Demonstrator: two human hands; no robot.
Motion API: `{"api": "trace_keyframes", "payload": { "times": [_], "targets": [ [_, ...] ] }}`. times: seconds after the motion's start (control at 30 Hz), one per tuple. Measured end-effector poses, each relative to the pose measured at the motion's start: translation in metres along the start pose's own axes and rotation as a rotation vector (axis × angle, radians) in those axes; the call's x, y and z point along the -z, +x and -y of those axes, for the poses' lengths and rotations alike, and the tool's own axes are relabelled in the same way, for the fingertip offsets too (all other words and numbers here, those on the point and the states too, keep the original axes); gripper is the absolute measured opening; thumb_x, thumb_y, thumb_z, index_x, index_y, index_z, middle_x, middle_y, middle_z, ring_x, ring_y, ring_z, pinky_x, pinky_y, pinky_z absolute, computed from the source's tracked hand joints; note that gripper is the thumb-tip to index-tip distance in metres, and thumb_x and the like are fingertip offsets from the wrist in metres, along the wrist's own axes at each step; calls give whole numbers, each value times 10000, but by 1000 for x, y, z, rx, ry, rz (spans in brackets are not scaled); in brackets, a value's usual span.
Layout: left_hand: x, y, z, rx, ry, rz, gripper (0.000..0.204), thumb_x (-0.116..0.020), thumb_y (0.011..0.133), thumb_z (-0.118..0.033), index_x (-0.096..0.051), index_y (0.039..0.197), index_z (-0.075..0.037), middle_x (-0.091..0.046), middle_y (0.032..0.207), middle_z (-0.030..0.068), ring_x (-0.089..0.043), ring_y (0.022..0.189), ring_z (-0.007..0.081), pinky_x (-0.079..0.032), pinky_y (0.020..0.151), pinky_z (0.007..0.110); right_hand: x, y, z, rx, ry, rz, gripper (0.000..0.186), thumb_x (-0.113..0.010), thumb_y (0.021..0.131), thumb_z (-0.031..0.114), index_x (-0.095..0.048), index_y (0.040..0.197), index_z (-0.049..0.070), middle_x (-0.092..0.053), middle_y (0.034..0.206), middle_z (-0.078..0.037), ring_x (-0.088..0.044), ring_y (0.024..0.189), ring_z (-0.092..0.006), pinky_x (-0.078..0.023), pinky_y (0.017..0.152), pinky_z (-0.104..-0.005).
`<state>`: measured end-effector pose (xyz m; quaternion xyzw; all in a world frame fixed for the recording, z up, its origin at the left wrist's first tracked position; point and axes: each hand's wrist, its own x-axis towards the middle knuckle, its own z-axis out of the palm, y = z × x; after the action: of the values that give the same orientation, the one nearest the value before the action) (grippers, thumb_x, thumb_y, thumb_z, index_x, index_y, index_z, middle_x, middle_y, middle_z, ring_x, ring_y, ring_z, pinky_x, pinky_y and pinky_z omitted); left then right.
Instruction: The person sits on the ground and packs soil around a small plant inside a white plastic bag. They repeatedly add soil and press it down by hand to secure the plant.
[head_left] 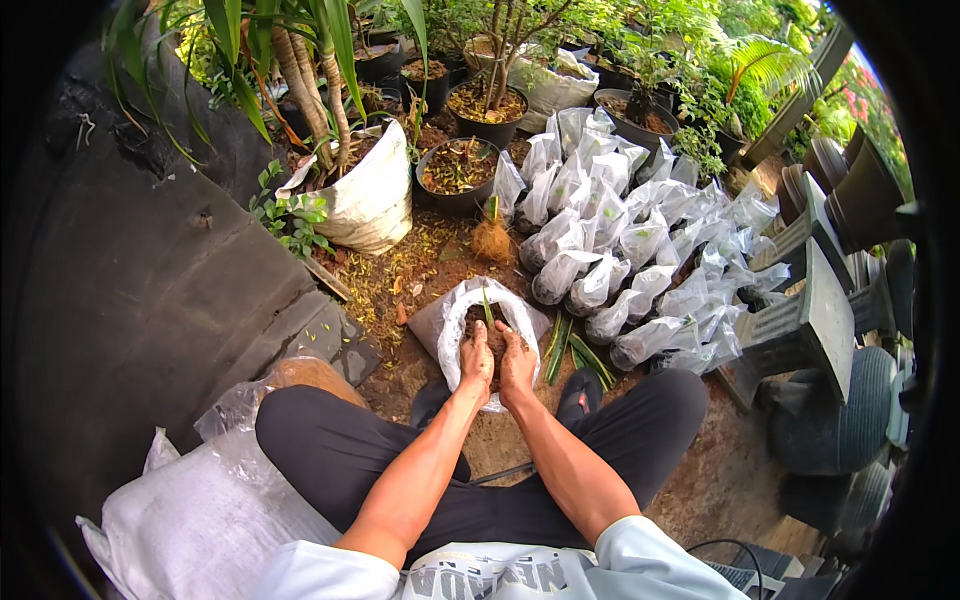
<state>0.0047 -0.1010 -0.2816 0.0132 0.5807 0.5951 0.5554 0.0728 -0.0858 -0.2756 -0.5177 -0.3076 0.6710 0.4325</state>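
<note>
A: Where are the hands?
B: At the middle of the frame. The left grip [476, 360] and the right grip [517, 362] face each other, both unclosed, fingers extended and lightly cupped around dark soil [486, 325]. I can't tell whether either one has soil clasped against the palm.

A: And the plant?
B: A narrow green shoot [487, 303] stands just beyond the fingertips, inside a white planting bag [453, 345] with its rim turned outward.

A: What is the bag resting on?
B: Bare brown ground [393, 372], scattered with yellowish bits. Long cut leaves [589, 360] lie just right of the bag; a brown fibrous ball [491, 241] sits above it in the frame.

A: Any writing?
B: Large grey capital letters cross the pale T-shirt [500, 575] at the bottom edge.

A: And the surroundings?
B: An outdoor garden. Rows of clear plastic bags [610, 215] with dark filling cover the upper right of centre, grey planters [790, 335] line the right edge, and black pots [457, 178] crowd the top. Dark sheeting [130, 300] spreads over the left, above a white sack [215, 510] at lower left.
</note>
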Motion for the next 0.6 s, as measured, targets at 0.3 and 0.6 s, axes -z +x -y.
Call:
{"api": "trace_keyframes", "payload": {
  "times": [0.3, 0.6],
  "targets": [
    [11, 0, -15, 223, -374, 123, 343, -509, 994, -423, -610, 1127, -123, -634, 1036, 48, -608, 960, 210, -506, 865, 376, -7, -14, 9, 484, -588, 122, 320, -538, 941, 201, -675, 1148, 0, -624, 1241, -212, -591, 1162, -343, -450, 987, -393],
    [17, 6, -4, 293, -297, 72, 391, -462, 989, -445, -638, 1084, -108, -659, 1023, 67, -631, 930, 243, -521, 847, 396, 3, -6, -2, 173, -378, 179, 333, -526, 972, 216, -652, 1165, -24, -649, 1189, -184, -600, 1119, -253, -442, 970, -341]
  ]
}}
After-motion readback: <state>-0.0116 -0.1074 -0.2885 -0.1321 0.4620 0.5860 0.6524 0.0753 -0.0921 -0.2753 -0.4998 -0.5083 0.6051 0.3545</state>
